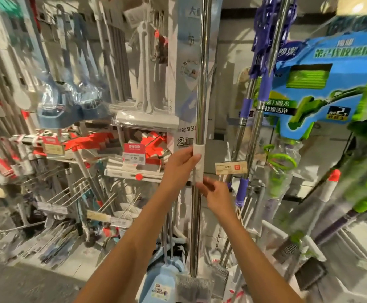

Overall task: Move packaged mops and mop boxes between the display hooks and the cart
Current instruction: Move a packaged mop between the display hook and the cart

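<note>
Nearest, two bare forearms reach up from the bottom edge toward a mop that stands upright at the centre of the view. The left hand grips the mop's shiny steel pole, its fingers curled round a short white collar on the shaft. The right hand is just below and to the right of it, fingers loosely bent beside the pole; whether they touch it cannot be told through the blur. The pole runs straight down to a grey fringed head near the floor, and its upper part lies against a pale blue-grey printed sleeve. Beside it on the right hang purple-handled mops and a blue box printed with a green mop. Behind, on the left, display hooks and price tags crowd the rack.
</note>
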Motion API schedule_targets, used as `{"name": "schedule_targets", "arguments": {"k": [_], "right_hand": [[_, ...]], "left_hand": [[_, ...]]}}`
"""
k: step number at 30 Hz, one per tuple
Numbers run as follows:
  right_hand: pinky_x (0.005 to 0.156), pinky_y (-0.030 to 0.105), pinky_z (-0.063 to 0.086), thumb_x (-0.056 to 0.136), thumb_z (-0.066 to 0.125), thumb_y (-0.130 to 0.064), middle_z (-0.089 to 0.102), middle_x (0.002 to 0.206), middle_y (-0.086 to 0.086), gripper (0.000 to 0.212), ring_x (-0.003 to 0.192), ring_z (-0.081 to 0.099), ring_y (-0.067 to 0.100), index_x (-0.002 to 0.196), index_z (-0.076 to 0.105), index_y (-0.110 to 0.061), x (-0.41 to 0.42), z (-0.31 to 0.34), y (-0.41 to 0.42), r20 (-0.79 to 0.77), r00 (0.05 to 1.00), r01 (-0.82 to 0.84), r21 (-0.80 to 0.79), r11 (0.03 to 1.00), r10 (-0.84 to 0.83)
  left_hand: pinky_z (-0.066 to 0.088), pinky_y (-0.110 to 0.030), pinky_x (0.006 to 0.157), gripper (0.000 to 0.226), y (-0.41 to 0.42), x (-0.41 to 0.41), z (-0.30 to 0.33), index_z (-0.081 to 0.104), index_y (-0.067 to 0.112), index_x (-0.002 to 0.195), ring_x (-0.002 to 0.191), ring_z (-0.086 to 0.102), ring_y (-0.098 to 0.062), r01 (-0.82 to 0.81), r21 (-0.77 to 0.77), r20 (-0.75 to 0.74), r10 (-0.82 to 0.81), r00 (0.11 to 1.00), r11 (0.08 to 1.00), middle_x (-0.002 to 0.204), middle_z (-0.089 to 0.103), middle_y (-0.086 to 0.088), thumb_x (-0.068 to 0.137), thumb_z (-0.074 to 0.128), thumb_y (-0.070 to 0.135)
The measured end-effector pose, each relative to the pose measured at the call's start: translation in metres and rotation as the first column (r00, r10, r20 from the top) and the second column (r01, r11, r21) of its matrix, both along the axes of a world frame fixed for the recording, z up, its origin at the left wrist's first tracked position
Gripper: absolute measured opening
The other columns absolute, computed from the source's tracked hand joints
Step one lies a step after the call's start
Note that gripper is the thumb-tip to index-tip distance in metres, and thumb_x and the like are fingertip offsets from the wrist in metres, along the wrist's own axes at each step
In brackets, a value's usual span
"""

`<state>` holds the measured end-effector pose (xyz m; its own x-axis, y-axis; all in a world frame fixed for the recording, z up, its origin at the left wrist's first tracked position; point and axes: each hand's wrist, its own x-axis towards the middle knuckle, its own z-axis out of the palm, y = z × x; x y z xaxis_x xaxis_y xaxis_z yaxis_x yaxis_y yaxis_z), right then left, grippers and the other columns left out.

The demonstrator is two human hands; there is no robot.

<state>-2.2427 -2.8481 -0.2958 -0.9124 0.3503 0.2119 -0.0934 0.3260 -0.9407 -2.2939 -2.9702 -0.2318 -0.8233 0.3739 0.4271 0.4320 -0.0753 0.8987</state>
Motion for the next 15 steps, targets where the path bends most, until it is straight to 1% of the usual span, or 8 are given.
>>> {"name": "schedule_targets", "arguments": {"k": [2,3,6,8,10,11,13,15], "right_hand": [[0.073,0.003,0.045,0.097,0.064,-0.027,0.073,0.100,-0.012,0.024,0.089,0.064,-0.006,0.117,0.071,-0.017,-0.002,-0.006,-0.001,0.009,1.000,0.008,0.030,1.000,-0.009],[0.074,0.005,0.046,0.097,0.064,-0.026,0.072,0.097,-0.015,0.021,0.089,0.064,-0.007,0.114,0.072,-0.018,-0.003,-0.008,0.000,0.012,1.000,0.002,0.040,0.999,-0.002],[0.082,0.016,0.050,0.097,0.065,-0.022,0.070,0.093,-0.020,0.014,0.093,0.067,0.002,0.109,0.072,-0.023,-0.002,-0.016,0.005,0.061,0.998,0.007,0.036,0.999,-0.009],[0.088,0.024,0.053,0.098,0.062,-0.016,0.070,0.093,-0.014,0.014,0.094,0.066,0.009,0.108,0.072,-0.020,-0.003,-0.017,0.013,0.085,0.995,0.045,0.035,0.998,-0.048],[0.091,0.033,0.052,0.100,0.057,-0.010,0.070,0.096,-0.002,0.019,0.093,0.064,0.016,0.112,0.071,-0.015,-0.005,-0.012,0.024,0.027,0.991,0.129,-0.002,0.992,-0.129],[0.092,0.034,0.052,0.100,0.056,-0.010,0.071,0.101,0.001,0.021,0.095,0.065,0.017,0.116,0.069,-0.016,-0.006,-0.006,0.030,-0.018,0.984,0.177,-0.038,0.984,-0.177],[0.096,0.032,0.053,0.101,0.058,-0.015,0.070,0.113,0.002,0.027,0.104,0.068,0.018,0.126,0.066,-0.013,-0.010,0.009,0.039,-0.105,0.966,0.226,-0.099,0.969,-0.236],[0.097,0.030,0.052,0.101,0.059,-0.021,0.069,0.117,-0.006,0.033,0.109,0.067,0.016,0.133,0.063,-0.014,-0.019,0.026,0.044,-0.156,0.961,0.217,-0.092,0.972,-0.229]], "left_hand": [[0.052,-0.039,0.080,0.015,0.003,-0.008,-0.005,0.072,0.007,0.097,0.084,0.066,-0.019,0.012,0.018,0.006,-0.013,1.000,1.000,0.086,0.072,-0.010,0.099,0.058,0.006],[0.052,-0.041,0.081,0.014,0.003,-0.012,-0.009,0.072,0.005,0.097,0.084,0.066,-0.021,0.015,0.019,0.014,-0.015,1.000,1.000,0.086,0.071,-0.011,0.099,0.058,0.004],[0.056,-0.035,0.080,0.016,0.007,-0.014,-0.019,0.073,0.009,0.103,0.083,0.070,-0.014,0.047,0.015,0.066,-0.048,0.997,0.999,0.088,0.075,0.000,0.098,0.058,0.003],[0.056,-0.036,0.079,0.017,0.010,-0.016,-0.026,0.073,0.001,0.106,0.083,0.070,-0.015,0.060,0.012,0.101,-0.061,0.993,0.998,0.092,0.076,-0.008,0.097,0.059,0.002],[0.055,-0.036,0.080,0.018,0.012,-0.022,-0.035,0.072,-0.004,0.108,0.085,0.069,-0.019,0.063,0.005,0.098,-0.063,0.993,0.998,0.095,0.075,-0.016,0.096,0.060,0.000],[0.054,-0.034,0.080,0.018,0.014,-0.026,-0.040,0.072,-0.005,0.108,0.086,0.069,-0.020,0.068,0.007,0.101,-0.069,0.993,0.998,0.096,0.074,-0.018,0.096,0.060,-0.001],[0.053,-0.029,0.077,0.019,0.019,-0.035,-0.051,0.072,-0.003,0.110,0.084,0.068,-0.015,0.062,-0.009,0.130,-0.061,0.990,0.998,0.092,0.075,-0.012,0.096,0.060,0.001],[0.053,-0.021,0.073,0.020,0.025,-0.045,-0.062,0.073,0.004,0.112,0.081,0.069,-0.006,0.055,-0.035,0.169,-0.049,0.984,0.998,0.086,0.075,0.003,0.097,0.062,0.006]]}}
